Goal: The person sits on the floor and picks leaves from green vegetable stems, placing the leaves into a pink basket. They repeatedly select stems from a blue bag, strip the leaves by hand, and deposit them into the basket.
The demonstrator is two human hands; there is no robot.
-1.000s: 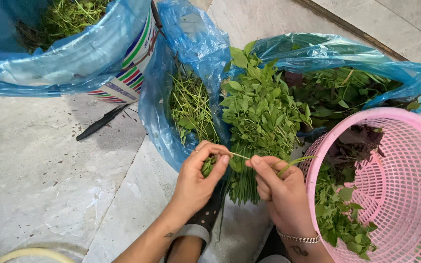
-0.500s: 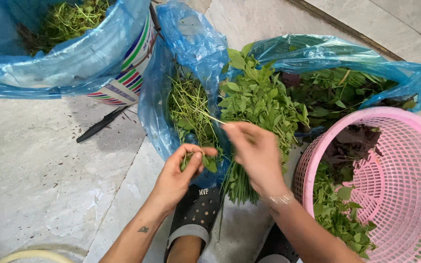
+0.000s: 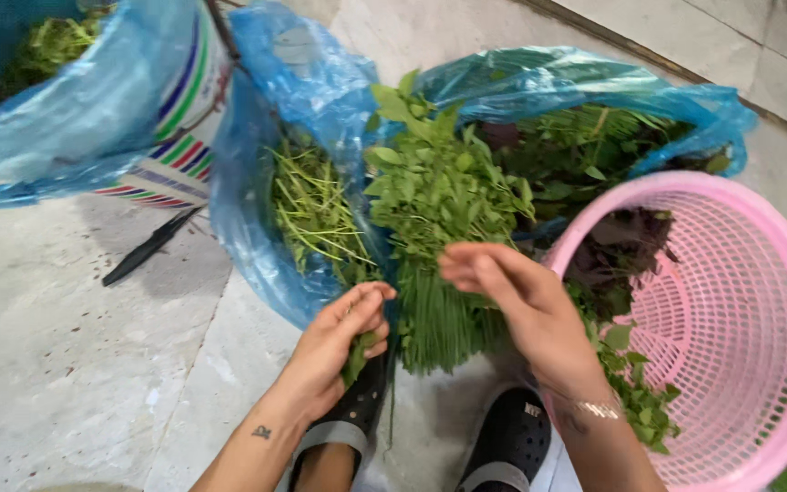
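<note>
hands (image 3: 430,319) curl over herb bunch (image 3: 439,219).

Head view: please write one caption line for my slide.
Left hand pinches picked green leaves; right hand reaches into an upright bunch of green leafy herbs beside a round pink plastic basket.

Pale, speckled stone floor (image 3: 56,364) in large slabs with visible seams, lit by soft even daylight, with lighter tiles (image 3: 685,27) at upper right beyond a dark joint.
</note>
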